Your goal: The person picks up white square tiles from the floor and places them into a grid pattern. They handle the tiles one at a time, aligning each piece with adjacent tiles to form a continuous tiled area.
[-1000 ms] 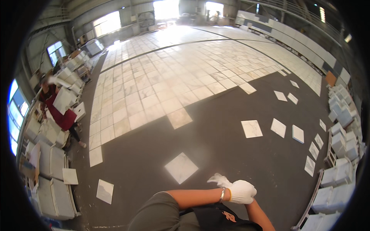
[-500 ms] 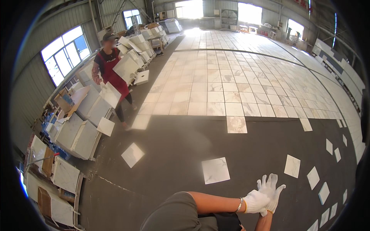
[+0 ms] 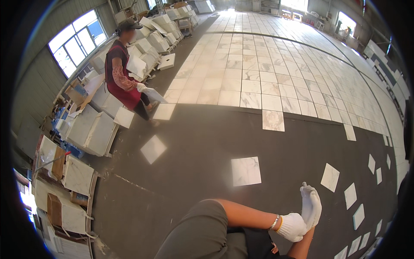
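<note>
Both my hands wear white knit gloves and meet at the lower right of the head view. My left hand (image 3: 293,227), with a silver bracelet above its cuff, is closed around the wrist end of the right glove. My right hand (image 3: 311,204) points upward, its fingers stretched out and seen from the side. It holds no object, and the left hand hides its cuff. Beyond them a white marble-look tile (image 3: 246,171) lies on the dark floor. Another tile (image 3: 330,177) rests to the right of my hands.
A co-worker in a red apron (image 3: 125,73) holds a tile (image 3: 154,95) at the left. Stacked tiles and cartons (image 3: 82,138) line the left wall. Rows of laid tiles (image 3: 241,73) cover the far floor. More loose tiles (image 3: 350,196) lie scattered at the right.
My right hand has turned sideways, its spread fingers now closer together, while my left has slid to its wrist. The co-worker has turned and leans forward with a tile. The view has tilted downward.
</note>
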Demonstrator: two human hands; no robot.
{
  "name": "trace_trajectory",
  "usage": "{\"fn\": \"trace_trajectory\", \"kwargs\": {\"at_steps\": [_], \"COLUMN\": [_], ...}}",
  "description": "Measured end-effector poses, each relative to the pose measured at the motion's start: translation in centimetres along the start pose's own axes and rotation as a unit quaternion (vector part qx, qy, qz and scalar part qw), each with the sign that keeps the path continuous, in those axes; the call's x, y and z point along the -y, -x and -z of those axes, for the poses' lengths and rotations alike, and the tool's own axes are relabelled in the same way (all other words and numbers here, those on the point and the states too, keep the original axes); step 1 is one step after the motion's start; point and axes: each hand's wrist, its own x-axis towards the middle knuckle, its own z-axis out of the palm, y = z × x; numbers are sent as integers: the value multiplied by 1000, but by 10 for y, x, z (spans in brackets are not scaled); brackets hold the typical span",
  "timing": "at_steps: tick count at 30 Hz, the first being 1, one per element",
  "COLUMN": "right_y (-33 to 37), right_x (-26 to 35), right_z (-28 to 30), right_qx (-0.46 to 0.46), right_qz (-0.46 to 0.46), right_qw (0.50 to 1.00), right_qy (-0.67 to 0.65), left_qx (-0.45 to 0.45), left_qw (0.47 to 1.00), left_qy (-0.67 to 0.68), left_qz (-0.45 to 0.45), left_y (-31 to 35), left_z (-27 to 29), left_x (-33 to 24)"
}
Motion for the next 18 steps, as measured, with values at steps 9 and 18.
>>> {"fn": "trace_trajectory", "kwargs": {"at_steps": [9,18], "right_y": [6,38], "right_x": [-39,-71], "right_z": [8,-2], "right_qx": [110,238], "right_qz": [-135,-37], "right_qw": [820,490], "right_qy": [546,838], "left_qx": [50,87], "left_qw": [978,949], "left_qy": [-72,8], "left_qz": [188,303], "left_y": [-8,1], "left_z": [41,-10], "left_x": [-1,31]}}
